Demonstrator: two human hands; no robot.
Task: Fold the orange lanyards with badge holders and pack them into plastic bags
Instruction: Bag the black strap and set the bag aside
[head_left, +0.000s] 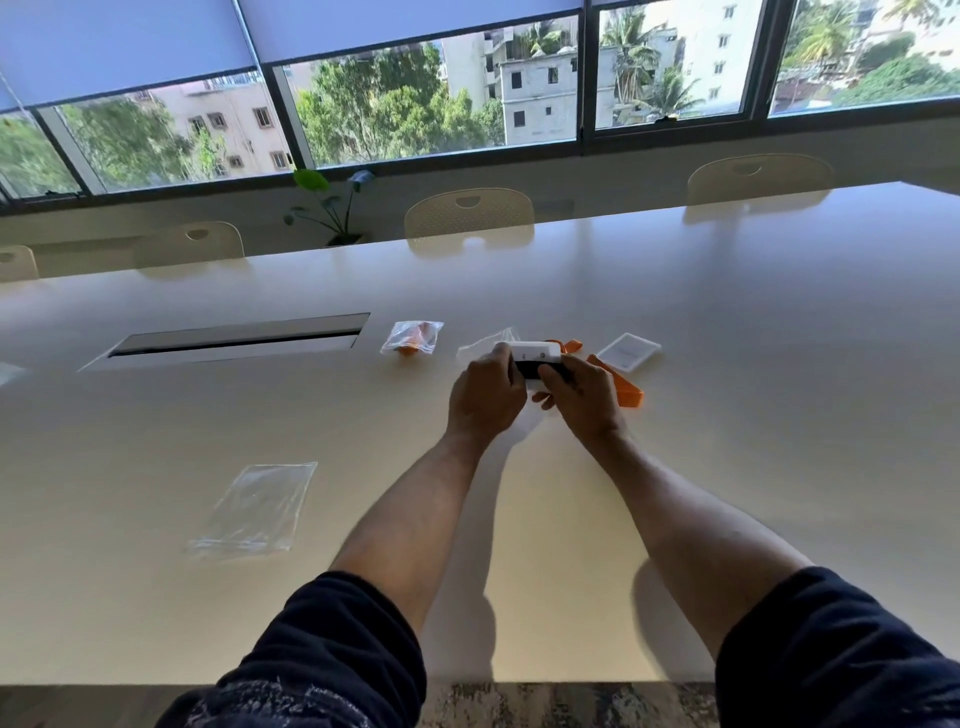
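We stretch both bare forearms forward, dark sleeves pushed up past the elbows. Our left hand (485, 392) and right hand (582, 392) meet close together, knuckles up, fingers curled in a grip.

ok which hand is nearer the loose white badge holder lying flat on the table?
Right. The right hand sits just near-left of the loose badge holder; the left hand is farther left, beyond the right hand.
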